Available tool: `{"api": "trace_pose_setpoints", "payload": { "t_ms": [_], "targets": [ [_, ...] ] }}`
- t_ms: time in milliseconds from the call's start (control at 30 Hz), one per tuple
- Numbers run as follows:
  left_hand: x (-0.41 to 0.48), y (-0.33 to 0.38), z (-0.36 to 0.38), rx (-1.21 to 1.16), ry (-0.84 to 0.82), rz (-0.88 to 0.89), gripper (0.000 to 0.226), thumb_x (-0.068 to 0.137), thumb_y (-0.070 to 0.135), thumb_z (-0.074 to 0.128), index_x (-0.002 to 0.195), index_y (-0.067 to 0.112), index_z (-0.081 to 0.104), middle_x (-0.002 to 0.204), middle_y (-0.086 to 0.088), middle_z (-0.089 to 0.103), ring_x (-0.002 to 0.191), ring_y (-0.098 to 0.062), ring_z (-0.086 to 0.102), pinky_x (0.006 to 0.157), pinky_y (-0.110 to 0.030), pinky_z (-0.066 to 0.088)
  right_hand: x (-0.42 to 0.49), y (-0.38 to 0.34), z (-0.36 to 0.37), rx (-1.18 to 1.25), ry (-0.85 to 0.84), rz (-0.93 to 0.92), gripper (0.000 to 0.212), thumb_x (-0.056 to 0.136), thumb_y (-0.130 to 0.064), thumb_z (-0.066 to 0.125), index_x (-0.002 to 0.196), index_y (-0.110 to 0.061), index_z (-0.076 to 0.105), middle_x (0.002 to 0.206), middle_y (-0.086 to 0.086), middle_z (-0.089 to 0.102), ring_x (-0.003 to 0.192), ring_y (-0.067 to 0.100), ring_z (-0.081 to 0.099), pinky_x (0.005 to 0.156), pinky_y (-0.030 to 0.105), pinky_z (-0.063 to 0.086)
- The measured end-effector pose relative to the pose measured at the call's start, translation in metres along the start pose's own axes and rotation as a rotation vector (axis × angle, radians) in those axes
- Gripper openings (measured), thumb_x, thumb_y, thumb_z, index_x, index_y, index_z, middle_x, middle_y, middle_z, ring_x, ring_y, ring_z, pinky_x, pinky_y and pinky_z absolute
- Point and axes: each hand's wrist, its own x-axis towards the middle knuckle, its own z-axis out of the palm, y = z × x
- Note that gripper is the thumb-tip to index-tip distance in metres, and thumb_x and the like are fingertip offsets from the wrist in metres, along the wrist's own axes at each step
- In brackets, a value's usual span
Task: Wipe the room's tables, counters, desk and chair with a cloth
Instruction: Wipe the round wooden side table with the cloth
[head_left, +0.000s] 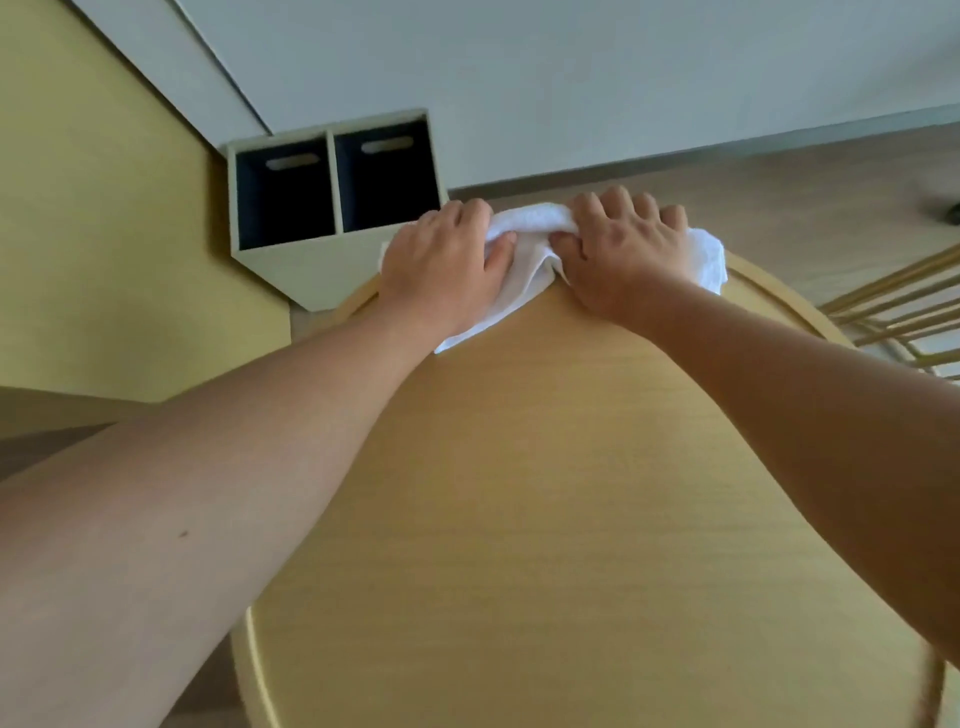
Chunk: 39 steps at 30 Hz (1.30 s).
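A round wooden table (530, 493) with a raised rim fills the lower middle of the view. A white cloth (527, 260) lies bunched at its far edge. My left hand (447, 265) grips the cloth's left part, fingers curled over the table edge and thumb on the cloth. Beside it, my right hand (623, 249) grips the right part in the same way, with cloth showing past its knuckles. Both arms are stretched across the tabletop.
A cream cubby shelf (311, 260) with two dark fabric bins (384, 176) stands just beyond the table, against a yellow wall (104, 218). Gold metal bars (898, 306) of a chair or rack are at the right. Wood floor (779, 208) lies behind.
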Motion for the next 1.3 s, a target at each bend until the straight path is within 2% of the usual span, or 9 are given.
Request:
{"api": "trace_pose_setpoints", "payload": {
  "t_ms": [133, 300, 467, 567, 733, 900, 967, 1100, 1300],
  "targets": [
    [-0.027, -0.028, -0.009, -0.037, 0.013, -0.094, 0.038, 0.104, 0.046, 0.034, 0.105, 0.013, 0.052, 0.091, -0.002, 0.056, 0.081, -0.028, 0.058, 0.069, -0.042, 0.051, 0.006, -0.039, 0.007, -0.011, -0.004, -0.074, 0.046, 0.098, -0.052, 0.026, 0.128, -0.024, 0.046, 0.128, 0.010, 0.051, 0.119, 0.034, 0.046, 0.101, 0.047, 0.028],
    [-0.070, -0.058, -0.012, -0.031, 0.055, -0.187, 0.038, 0.104, 0.048, 0.033, 0.098, 0.014, 0.049, 0.081, -0.002, 0.052, 0.065, -0.026, 0.052, 0.055, -0.034, 0.039, 0.003, -0.088, 0.012, 0.030, -0.045, -0.156, 0.046, 0.096, -0.053, 0.031, 0.132, -0.029, 0.046, 0.135, 0.007, 0.048, 0.129, 0.033, 0.039, 0.115, 0.045, 0.018],
    [-0.111, -0.091, -0.012, -0.181, 0.058, -0.264, 0.038, 0.106, 0.051, 0.028, 0.088, 0.020, 0.039, 0.072, 0.004, 0.049, 0.055, -0.016, 0.046, 0.047, -0.032, 0.024, -0.001, -0.134, 0.009, 0.120, -0.111, -0.213, 0.044, 0.094, -0.049, 0.041, 0.134, -0.034, 0.054, 0.141, 0.002, 0.050, 0.139, 0.028, 0.034, 0.124, 0.043, 0.008],
    [-0.139, -0.101, -0.014, -0.275, 0.044, -0.306, 0.033, 0.106, 0.048, 0.029, 0.092, 0.020, 0.042, 0.074, 0.006, 0.048, 0.059, -0.015, 0.049, 0.048, -0.032, 0.028, -0.015, -0.160, 0.012, 0.131, -0.145, -0.250, 0.050, 0.096, -0.044, 0.040, 0.143, -0.031, 0.046, 0.154, 0.000, 0.040, 0.152, 0.023, 0.017, 0.126, 0.046, -0.002],
    [-0.196, -0.114, -0.021, -0.565, -0.050, -0.407, 0.026, 0.107, 0.046, 0.033, 0.108, 0.024, 0.048, 0.086, 0.010, 0.057, 0.071, -0.009, 0.057, 0.058, -0.031, 0.038, -0.055, -0.200, 0.022, 0.153, -0.190, -0.322, 0.065, 0.093, -0.040, 0.040, 0.156, -0.028, 0.028, 0.169, -0.002, 0.012, 0.157, 0.019, -0.010, 0.124, 0.045, -0.014],
    [-0.257, -0.106, -0.025, -0.788, -0.049, -0.537, 0.035, 0.107, 0.043, 0.035, 0.140, 0.037, 0.040, 0.125, 0.010, 0.061, 0.109, -0.012, 0.061, 0.092, -0.038, 0.049, -0.101, -0.226, 0.028, 0.154, -0.230, -0.411, 0.073, 0.093, -0.046, 0.035, 0.161, -0.029, 0.013, 0.171, -0.001, -0.008, 0.155, 0.020, -0.021, 0.123, 0.045, -0.019],
    [-0.276, -0.098, -0.023, -0.796, -0.041, -0.575, 0.046, 0.107, 0.039, 0.035, 0.152, 0.036, 0.029, 0.141, 0.006, 0.052, 0.120, -0.013, 0.056, 0.099, -0.038, 0.047, -0.121, -0.232, 0.031, 0.147, -0.250, -0.434, 0.077, 0.093, -0.049, 0.031, 0.162, -0.029, 0.005, 0.170, -0.001, -0.016, 0.154, 0.019, -0.025, 0.122, 0.046, -0.020],
    [-0.321, -0.083, -0.022, -0.760, -0.024, -0.558, 0.063, 0.105, 0.019, 0.037, 0.161, 0.029, 0.010, 0.162, 0.002, 0.024, 0.144, -0.006, 0.030, 0.112, -0.020, 0.028, -0.165, -0.235, 0.036, 0.130, -0.273, -0.464, 0.082, 0.098, -0.053, 0.033, 0.162, -0.027, -0.010, 0.168, -0.003, -0.024, 0.151, 0.017, -0.032, 0.122, 0.047, -0.020],
    [-0.387, -0.058, -0.034, -0.725, -0.097, -0.501, 0.071, 0.102, 0.004, 0.050, 0.153, 0.030, 0.007, 0.167, -0.016, 0.012, 0.156, -0.026, 0.013, 0.126, -0.040, 0.018, -0.232, -0.228, 0.032, 0.162, -0.341, -0.457, 0.100, 0.090, -0.057, 0.048, 0.162, -0.021, -0.011, 0.167, -0.004, -0.026, 0.150, 0.019, -0.033, 0.122, 0.051, -0.019]
  ]
}}
